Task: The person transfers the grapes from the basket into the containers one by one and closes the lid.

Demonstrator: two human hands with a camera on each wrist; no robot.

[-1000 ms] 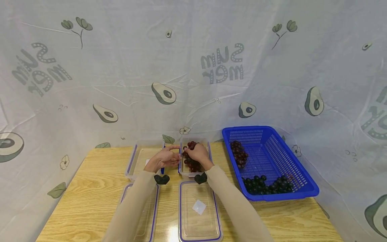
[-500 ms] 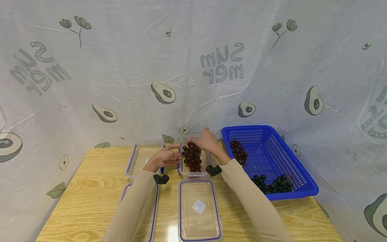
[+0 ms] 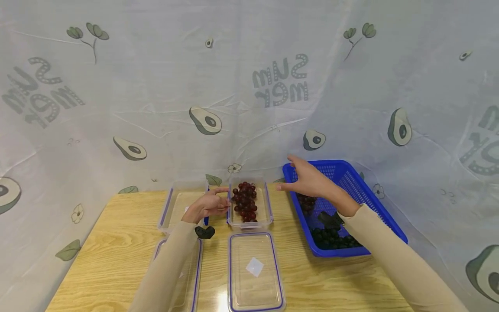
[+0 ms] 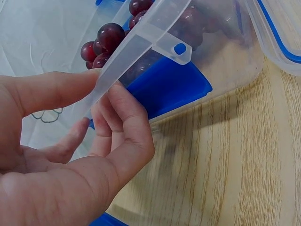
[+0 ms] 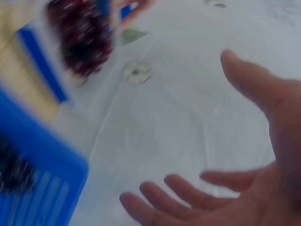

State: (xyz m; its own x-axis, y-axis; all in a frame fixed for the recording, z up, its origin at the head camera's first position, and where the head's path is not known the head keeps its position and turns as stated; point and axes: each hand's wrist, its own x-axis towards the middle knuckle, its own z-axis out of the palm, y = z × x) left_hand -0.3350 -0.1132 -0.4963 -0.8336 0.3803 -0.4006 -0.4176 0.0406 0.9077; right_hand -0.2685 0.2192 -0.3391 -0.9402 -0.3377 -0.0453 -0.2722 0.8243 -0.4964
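Note:
My left hand (image 3: 210, 203) pinches the left rim of a clear plastic food container (image 3: 265, 216); in the left wrist view its thumb (image 4: 61, 89) lies at the rim, with curled fingers outside by a blue clip (image 4: 169, 87). A bunch of dark red grapes (image 3: 245, 201) lies inside that container. My right hand (image 3: 312, 177) is spread and holds nothing, above the left side of a blue plastic basket (image 3: 374, 203). Partly hidden beneath it are another red grape bunch (image 3: 306, 203) and dark green grapes (image 3: 329, 239) in the basket.
A second clear container (image 3: 165, 212) stands to the left, partly behind my left hand. Two clear lids with blue seals lie in front, the right lid (image 3: 253, 290) bearing a white sticker and the left lid (image 3: 189, 277) partly under my sleeve. A printed curtain (image 3: 241, 130) hangs behind the table.
My right hand has left the grapes in the container and moved right, up over the basket, its fingers spreading. The left hand has stayed at the container's rim.

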